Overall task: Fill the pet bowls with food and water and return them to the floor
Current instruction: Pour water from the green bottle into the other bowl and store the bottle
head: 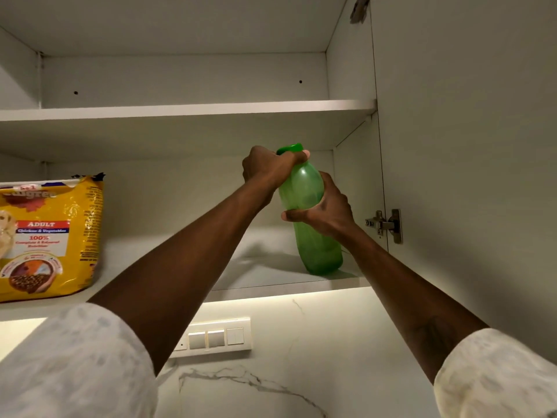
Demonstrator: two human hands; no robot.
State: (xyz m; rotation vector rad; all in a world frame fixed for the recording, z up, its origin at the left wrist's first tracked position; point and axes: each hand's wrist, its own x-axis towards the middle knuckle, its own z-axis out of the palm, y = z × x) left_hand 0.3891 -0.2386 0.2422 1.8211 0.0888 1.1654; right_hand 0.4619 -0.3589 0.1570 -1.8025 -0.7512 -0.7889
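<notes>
A green plastic bottle (pixel 313 236) with a green cap stands on the lower shelf (pixel 271 285) of an open wall cupboard, near its right side. My left hand (pixel 268 167) is closed around the bottle's neck just under the cap. My right hand (pixel 325 212) grips the bottle's middle from the right. The bottle's base rests on the shelf, tilted slightly. A yellow bag of adult dog food (pixel 48 236) stands upright at the left of the same shelf. No pet bowls are in view.
The upper shelf (pixel 187 111) holds nothing that I can see. The open cupboard door (pixel 467 146) with its hinge (pixel 385 224) stands at the right. Below the cupboard are a lit marble wall and a white switch panel (pixel 214 337).
</notes>
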